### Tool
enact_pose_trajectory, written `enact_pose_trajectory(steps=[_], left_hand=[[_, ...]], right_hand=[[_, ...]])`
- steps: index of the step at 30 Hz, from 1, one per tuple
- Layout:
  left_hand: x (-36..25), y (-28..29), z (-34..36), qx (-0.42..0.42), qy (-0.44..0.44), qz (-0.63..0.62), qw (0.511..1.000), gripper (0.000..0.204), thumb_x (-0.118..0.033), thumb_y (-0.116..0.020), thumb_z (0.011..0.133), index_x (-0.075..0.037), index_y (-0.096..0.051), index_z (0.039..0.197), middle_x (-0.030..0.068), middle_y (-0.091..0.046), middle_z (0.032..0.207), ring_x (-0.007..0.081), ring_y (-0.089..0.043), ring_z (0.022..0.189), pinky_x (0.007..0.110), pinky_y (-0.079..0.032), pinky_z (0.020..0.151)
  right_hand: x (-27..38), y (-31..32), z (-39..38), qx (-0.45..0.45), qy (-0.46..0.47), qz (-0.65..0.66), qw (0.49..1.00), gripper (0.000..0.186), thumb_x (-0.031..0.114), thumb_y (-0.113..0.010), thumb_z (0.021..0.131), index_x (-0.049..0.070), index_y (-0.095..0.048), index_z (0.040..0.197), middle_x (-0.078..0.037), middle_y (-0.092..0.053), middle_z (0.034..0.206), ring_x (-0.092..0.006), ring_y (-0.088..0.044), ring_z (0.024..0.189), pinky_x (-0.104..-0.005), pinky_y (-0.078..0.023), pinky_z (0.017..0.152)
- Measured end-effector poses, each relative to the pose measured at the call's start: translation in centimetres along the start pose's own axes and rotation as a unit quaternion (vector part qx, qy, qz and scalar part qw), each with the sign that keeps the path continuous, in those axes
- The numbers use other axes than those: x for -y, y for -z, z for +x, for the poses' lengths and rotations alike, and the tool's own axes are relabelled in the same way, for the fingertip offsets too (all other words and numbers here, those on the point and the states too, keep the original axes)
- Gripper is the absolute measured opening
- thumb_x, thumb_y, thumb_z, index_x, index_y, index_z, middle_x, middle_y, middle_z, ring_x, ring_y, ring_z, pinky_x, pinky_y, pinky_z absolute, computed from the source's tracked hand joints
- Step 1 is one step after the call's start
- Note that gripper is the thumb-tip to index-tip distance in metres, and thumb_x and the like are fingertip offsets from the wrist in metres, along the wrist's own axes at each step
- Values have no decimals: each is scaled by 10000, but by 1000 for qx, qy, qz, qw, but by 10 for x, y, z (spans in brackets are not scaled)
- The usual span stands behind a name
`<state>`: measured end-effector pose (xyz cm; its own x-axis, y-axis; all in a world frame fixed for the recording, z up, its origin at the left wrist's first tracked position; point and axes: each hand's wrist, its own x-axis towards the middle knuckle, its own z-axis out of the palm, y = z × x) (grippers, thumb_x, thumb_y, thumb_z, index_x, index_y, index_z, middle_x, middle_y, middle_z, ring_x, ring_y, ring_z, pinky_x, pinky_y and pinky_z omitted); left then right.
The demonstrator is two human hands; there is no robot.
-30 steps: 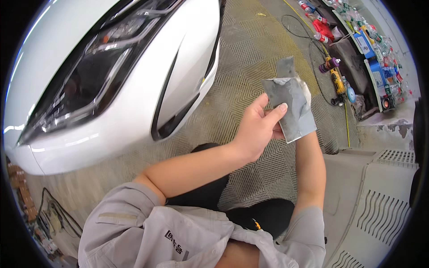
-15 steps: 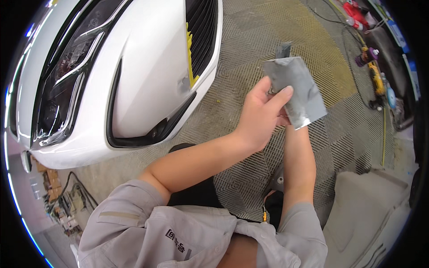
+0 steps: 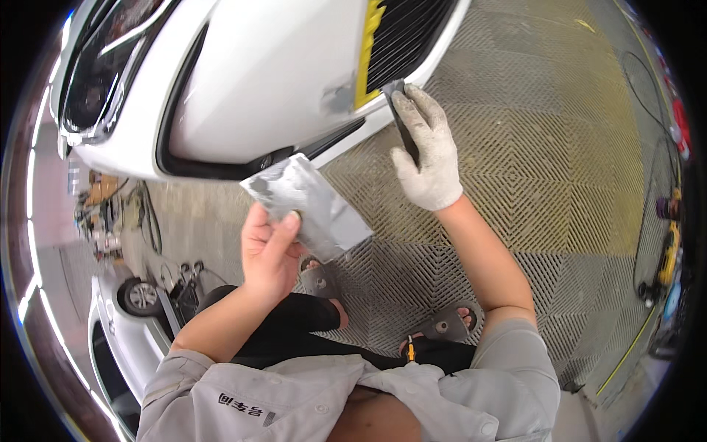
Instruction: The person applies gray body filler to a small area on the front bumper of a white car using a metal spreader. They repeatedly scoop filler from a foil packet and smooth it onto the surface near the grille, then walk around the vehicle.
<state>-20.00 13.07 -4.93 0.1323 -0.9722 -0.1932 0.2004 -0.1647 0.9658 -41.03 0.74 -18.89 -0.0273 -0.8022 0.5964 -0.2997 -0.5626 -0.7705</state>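
Observation:
My left hand (image 3: 269,254), bare, pinches a thin grey rectangular plate (image 3: 322,206) between thumb and fingers. The plate is shiny, with dark grey smears near its upper corner. On my right hand (image 3: 428,151) is a whitish, stained work glove. Its fingers close on a flat dark-grey piece (image 3: 405,125), whose exact kind I cannot make out. That piece is beside the white car bumper (image 3: 258,81), close to the lower end of the yellow masking tape (image 3: 366,59). A dull grey patch (image 3: 339,98) marks the bumper next to the tape; whether the piece touches the bumper is unclear.
The black grille (image 3: 405,40) and headlight (image 3: 103,66) flank the white panel. Ribbed floor tiles (image 3: 530,147) spread under my sandalled feet. A yellow power tool (image 3: 669,254) and a cable are at the far right. Another car (image 3: 125,331) stands at the left.
My hands have separated: the left moved left with the plate, and the right came out from behind it, up to the bumper with the dark piece. The view has shifted.

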Motion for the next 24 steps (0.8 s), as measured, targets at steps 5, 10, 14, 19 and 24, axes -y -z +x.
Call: enact_pose_trajectory(steps=[5, 10, 14, 19, 24], left_hand=[[-16, 19, -23, -53, -29, 41, 997, 415, -78, -587, 1051, -31, -473, 1448, 82, -688, 1236, 147, -706, 1044, 301, -620, 801], [-30, 24, -31, -70, -37, 16, 997, 419, -100, -581, 1058, -40, -470, 1458, 67, -689, 1223, 134, -709, 991, 269, -607, 780], [-36, 27, -23, -45, -42, 5, 998, 411, -108, -574, 1062, -43, -479, 1456, 73, -684, 1246, 143, -704, 1028, 294, -602, 794], [-33, 29, -13, -42, -36, -8, 998, 407, -103, -568, 1064, -43, -478, 1456, 76, -680, 1255, 142, -700, 1039, 303, -600, 807], [-32, 38, -14, -45, -23, -2, 999, 409, -96, -569, 1062, -43, -474, 1456, 79, -679, 1259, 146, -698, 1047, 320, -602, 829]], right_hand=[[24, -50, -4, -67, 48, -94, 992, 667, 70, -726, 685, 158, -704, 1346, -270, -546, 1418, -420, -586, 1145, -471, -529, 1009], [31, -65, 5, -28, 45, -187, 981, 645, 102, -705, 716, 215, -704, 1351, -292, -497, 1454, -444, -548, 1179, -504, -525, 1003], [29, -63, 13, -61, 58, -184, 979, 658, 117, -692, 720, 233, -692, 1368, -272, -484, 1459, -459, -526, 1209, -526, -520, 1019], [24, -69, 13, -42, 53, -195, 979, 665, 117, -701, 715, 241, -690, 1368, -255, -477, 1452, -457, -513, 1229, -533, -517, 1020], [10, -96, 5, -76, 56, -185, 978, 648, 116, -721, 711, 237, -696, 1347, -250, -466, 1454, -473, -503, 1223, -548, -516, 1006]])
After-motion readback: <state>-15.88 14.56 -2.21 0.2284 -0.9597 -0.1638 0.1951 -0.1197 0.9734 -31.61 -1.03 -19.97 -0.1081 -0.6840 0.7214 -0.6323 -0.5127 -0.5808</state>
